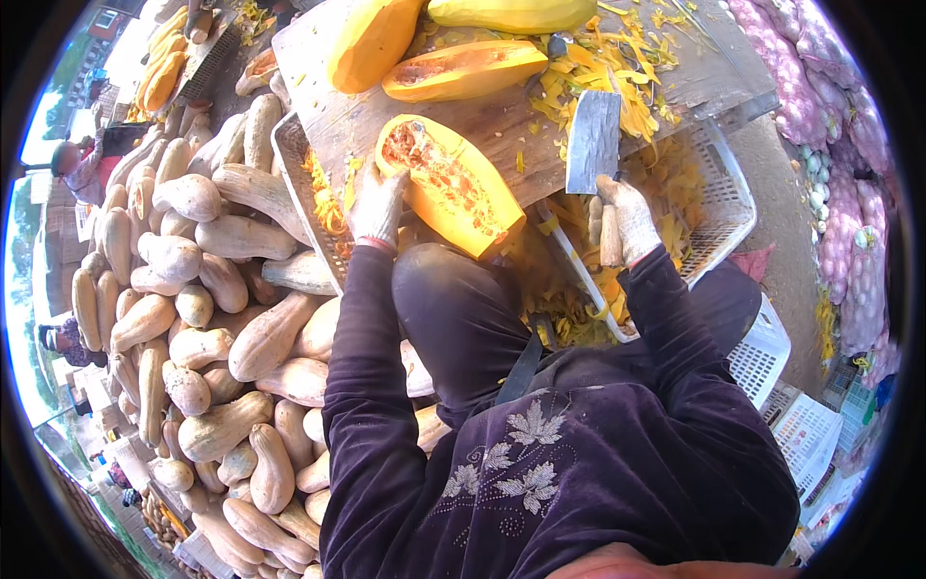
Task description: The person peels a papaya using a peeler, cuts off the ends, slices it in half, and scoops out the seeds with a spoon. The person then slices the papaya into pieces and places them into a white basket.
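Observation:
My left hand, in a pale knit glove, holds the left side of a peeled, halved squash. Its cut face is up, showing orange pulp and seeds, and it lies at the near edge of a wooden board. In my right hand, also gloved, is the wooden handle of a cleaver, its broad blade pointing away from me over the board's edge. Another squash half and a whole peeled squash lie farther back, beside yellow peelings.
Unpeeled squashes are heaped at my left. Plastic crates with peelings stand under the board's near edge, around my knees. Net sacks of onions or garlic line the right side. A person is at the far left.

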A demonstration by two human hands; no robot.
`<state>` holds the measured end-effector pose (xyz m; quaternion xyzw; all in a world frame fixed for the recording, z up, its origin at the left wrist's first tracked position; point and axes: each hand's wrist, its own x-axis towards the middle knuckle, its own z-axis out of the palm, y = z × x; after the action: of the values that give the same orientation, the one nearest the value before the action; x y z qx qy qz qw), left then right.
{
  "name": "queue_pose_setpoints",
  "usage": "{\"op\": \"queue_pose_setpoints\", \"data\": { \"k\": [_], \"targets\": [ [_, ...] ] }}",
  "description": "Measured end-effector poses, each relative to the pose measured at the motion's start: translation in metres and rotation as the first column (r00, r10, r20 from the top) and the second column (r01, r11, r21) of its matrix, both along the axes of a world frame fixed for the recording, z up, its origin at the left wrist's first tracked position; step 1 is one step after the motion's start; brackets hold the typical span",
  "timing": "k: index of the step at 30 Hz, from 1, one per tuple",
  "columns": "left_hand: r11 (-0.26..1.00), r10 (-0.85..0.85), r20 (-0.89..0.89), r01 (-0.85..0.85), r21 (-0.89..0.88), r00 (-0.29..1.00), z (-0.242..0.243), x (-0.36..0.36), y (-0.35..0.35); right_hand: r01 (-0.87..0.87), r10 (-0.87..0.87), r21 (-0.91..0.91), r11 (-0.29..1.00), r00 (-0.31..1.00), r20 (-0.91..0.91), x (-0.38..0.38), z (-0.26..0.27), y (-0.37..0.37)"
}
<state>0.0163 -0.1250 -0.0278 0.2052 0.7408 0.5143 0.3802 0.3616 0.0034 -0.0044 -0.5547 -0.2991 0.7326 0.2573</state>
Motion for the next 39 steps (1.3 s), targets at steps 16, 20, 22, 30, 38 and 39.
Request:
{"op": "queue_pose_setpoints", "data": {
  "k": [16, 20, 22, 30, 38, 39],
  "targets": [
    [0.999, 0.007, 0.182, -0.014, 0.036, 0.983, -0.011, -0.013, 0.015, -0.548, -0.242, 0.425, 0.72, 0.376, 0.894, -0.02, 0.024, 0.163],
    [0.99, -0.129, -0.216, 0.138, 0.029, 0.968, -0.02, -0.017, 0.023, -0.497, -0.17, 0.589, 0.637, 0.655, 0.736, -0.051, 0.018, 0.183],
    [0.981, -0.195, -0.376, 0.189, -0.053, 0.906, -0.023, -0.02, 0.026, -0.293, -0.067, 0.563, 0.773, 0.844, 0.532, -0.076, 0.006, 0.207],
    [0.958, -0.262, -0.409, 0.183, -0.222, 0.874, -0.01, -0.02, 0.029, -0.414, 0.155, 0.406, 0.815, 0.83, 0.537, -0.134, -0.032, 0.271],
    [0.963, -0.227, -0.282, 0.172, -0.205, 0.932, 0.004, -0.024, 0.058, -0.167, 0.02, 0.367, 0.915, 0.928, 0.373, -0.129, -0.039, 0.271],
    [0.97, -0.212, -0.267, 0.17, -0.174, 0.94, 0.003, -0.024, 0.061, -0.153, 0.011, 0.385, 0.91, 0.938, 0.346, -0.124, -0.039, 0.266]
  ]
}}
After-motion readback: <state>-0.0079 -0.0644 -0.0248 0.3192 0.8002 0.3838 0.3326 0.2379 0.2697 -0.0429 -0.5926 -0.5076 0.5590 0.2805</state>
